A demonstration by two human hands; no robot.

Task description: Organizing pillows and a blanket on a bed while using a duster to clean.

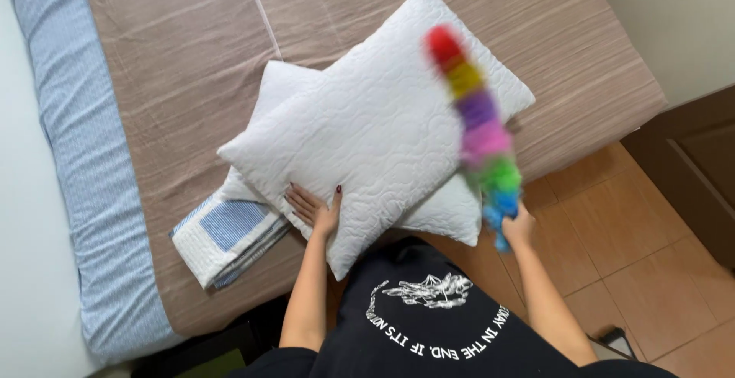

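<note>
L hand [315, 209] lies flat, fingers spread, palm down on the lower-left edge of the top pillow [375, 125] — pressing, not gripping. R hand [518, 227] is closed around the handle of a rainbow duster [476, 117]; the handle itself is mostly hidden in the fist, w/ a bit of blue showing below it. The duster's fluffy head runs up and left from the R hand, colour bands blue, green, pink, purple, yellow, red at the tip; it is motion-blurred and sits over the right part of the top pillow, contact cannot be confirmed. Top pillow is white, quilted, set diagonally, overlapping a second white pillow [448, 209] beneath it, whose corners show at upper left and lower right. Just left of the L hand, partly under the pillows, lies a folded blue-and-white striped blanket [226, 236]. All rest on a bed w/ a brown striped sheet [168, 64]; a blue patterned mattress edge [84, 163] runs along the left side. Right of the bed — tan tile floor [628, 255] and a dark brown door [700, 163].
</note>
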